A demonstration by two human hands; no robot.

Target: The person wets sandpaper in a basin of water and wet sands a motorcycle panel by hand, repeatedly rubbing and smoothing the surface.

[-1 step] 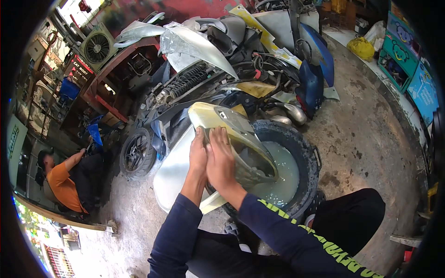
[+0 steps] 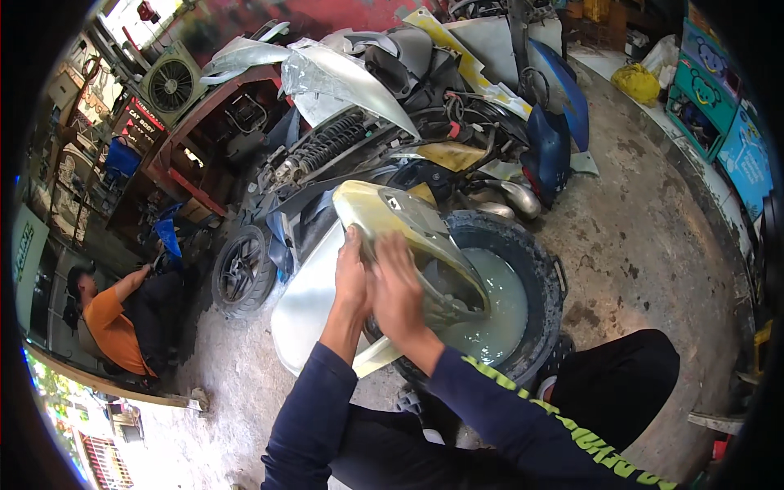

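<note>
A large motorcycle body panel (image 2: 359, 196), pale silver and yellowish with a wide opening, leans tilted over a black tub (image 2: 543, 302) of cloudy water (image 2: 500, 306). On its upper part lies my left hand (image 2: 349, 282), one digit stretched along the surface; its other fingers are mostly covered by my right hand. Close against it, my right hand (image 2: 396, 290) rests flat on the panel with its fingers extended and smeared by motion. Whether anything thin lies beneath either palm is hidden.
Behind the tub, a partly stripped motorcycle has a wheel (image 2: 243, 269), a coil spring (image 2: 331, 143) and loose fairings (image 2: 351, 86) piled on it. At the left sits a person in an orange shirt (image 2: 118, 327). A green cabinet (image 2: 698, 102) stands far right.
My right hand has shifted a little over the panel and its fingers have blurred. My left hand and the panel have barely moved.
</note>
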